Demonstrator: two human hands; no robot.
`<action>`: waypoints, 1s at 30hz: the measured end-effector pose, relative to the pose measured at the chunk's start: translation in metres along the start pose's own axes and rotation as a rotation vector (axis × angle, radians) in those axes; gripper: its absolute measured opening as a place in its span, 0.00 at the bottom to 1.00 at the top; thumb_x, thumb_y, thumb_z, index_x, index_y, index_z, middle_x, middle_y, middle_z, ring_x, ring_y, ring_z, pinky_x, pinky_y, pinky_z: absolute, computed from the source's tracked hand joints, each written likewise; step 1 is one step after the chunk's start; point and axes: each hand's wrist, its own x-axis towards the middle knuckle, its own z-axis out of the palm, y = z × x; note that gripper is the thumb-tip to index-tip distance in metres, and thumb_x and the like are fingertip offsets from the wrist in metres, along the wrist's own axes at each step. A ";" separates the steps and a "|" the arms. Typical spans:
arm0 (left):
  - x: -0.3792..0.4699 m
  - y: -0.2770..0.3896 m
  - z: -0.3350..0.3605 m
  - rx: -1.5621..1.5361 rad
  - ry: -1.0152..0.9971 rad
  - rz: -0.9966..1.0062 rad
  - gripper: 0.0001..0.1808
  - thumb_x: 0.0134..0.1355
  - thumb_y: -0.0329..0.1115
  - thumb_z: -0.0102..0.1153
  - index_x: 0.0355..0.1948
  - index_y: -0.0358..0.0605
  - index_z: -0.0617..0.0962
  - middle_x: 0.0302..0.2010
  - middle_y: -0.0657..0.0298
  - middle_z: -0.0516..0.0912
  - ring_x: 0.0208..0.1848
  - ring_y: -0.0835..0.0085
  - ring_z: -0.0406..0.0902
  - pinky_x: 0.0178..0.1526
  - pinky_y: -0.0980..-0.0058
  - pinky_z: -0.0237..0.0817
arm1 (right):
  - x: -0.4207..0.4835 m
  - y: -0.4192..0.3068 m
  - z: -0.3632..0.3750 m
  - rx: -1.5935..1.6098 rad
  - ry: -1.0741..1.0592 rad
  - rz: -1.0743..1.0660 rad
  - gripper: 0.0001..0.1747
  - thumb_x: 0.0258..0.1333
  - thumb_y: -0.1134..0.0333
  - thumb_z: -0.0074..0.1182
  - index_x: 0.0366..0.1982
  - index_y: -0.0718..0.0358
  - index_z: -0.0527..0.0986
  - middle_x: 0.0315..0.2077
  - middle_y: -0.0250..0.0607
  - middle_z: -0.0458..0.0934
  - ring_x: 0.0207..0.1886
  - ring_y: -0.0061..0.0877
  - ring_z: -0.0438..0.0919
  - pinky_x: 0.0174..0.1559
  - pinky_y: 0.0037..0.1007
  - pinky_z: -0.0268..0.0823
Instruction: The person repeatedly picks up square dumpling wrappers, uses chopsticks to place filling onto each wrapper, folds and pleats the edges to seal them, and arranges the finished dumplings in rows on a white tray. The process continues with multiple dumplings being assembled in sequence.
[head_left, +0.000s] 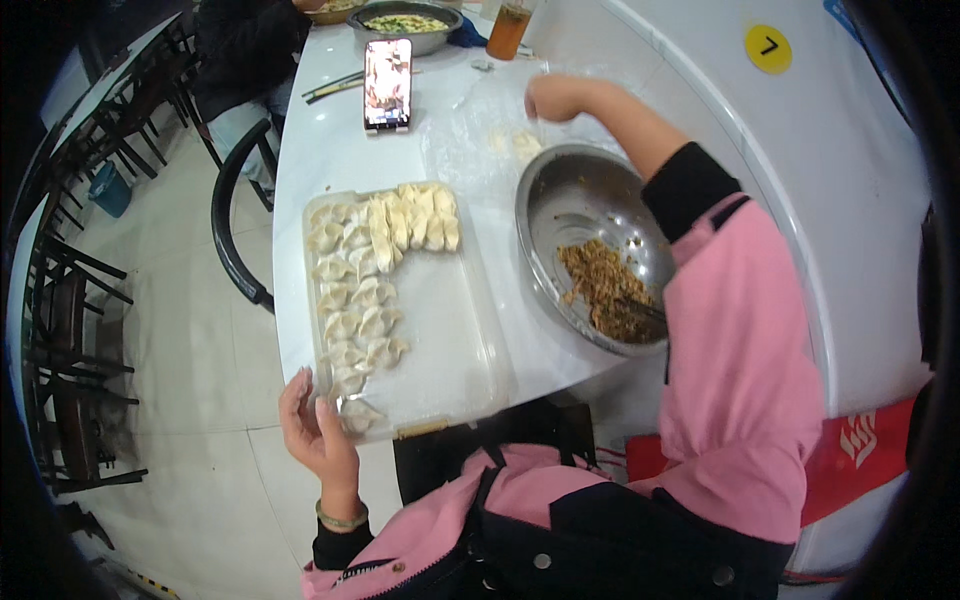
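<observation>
My left hand (319, 427) is at the near left corner of a clear plastic tray (472, 330), thumb and fingers apart with nothing between them. Rows of folded dumplings (375, 322) lie along the tray's left side and far end. My right hand (556, 97) reaches over a plastic sheet (465, 135) beyond the bowl, its fingers bent down and hidden, so any hold cannot be seen. Pale dough wrappers (525, 144) lie on the sheet just below that hand. A steel mixing bowl (536, 247) stands right of the tray, holding minced filling (607, 289) and dark chopsticks (641, 307).
A lit phone (388, 86) stands upright on the white table (330, 142), beside chopsticks (334, 88). Farther back are a metal basin (450, 36) of food and a cup of orange-brown drink (510, 30). A person (244, 67) sits beyond a black chair (225, 217) at left.
</observation>
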 end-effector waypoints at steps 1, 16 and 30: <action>0.001 0.001 -0.001 0.012 -0.016 0.005 0.19 0.59 0.24 0.46 0.53 0.30 0.70 0.53 0.51 0.73 0.55 0.65 0.71 0.60 0.67 0.58 | 0.019 0.014 0.029 0.147 -0.054 -0.059 0.13 0.41 0.73 0.48 0.31 0.65 0.81 0.32 0.52 0.81 0.34 0.40 0.79 0.39 0.38 0.69; 0.013 0.023 -0.001 0.256 -0.058 0.132 0.14 0.61 0.29 0.45 0.46 0.34 0.72 0.44 0.49 0.76 0.49 0.57 0.71 0.55 0.61 0.61 | 0.071 0.008 0.089 0.430 -0.263 0.184 0.23 0.37 0.58 0.61 0.34 0.69 0.80 0.34 0.51 0.81 0.36 0.40 0.81 0.36 0.38 0.72; 0.194 0.064 0.263 0.812 -1.031 0.649 0.32 0.46 0.34 0.68 0.54 0.43 0.71 0.49 0.55 0.75 0.55 0.58 0.70 0.54 0.65 0.64 | 0.077 0.038 0.110 0.915 -0.366 0.123 0.52 0.34 0.59 0.71 0.61 0.54 0.55 0.44 0.53 0.73 0.37 0.38 0.77 0.34 0.42 0.71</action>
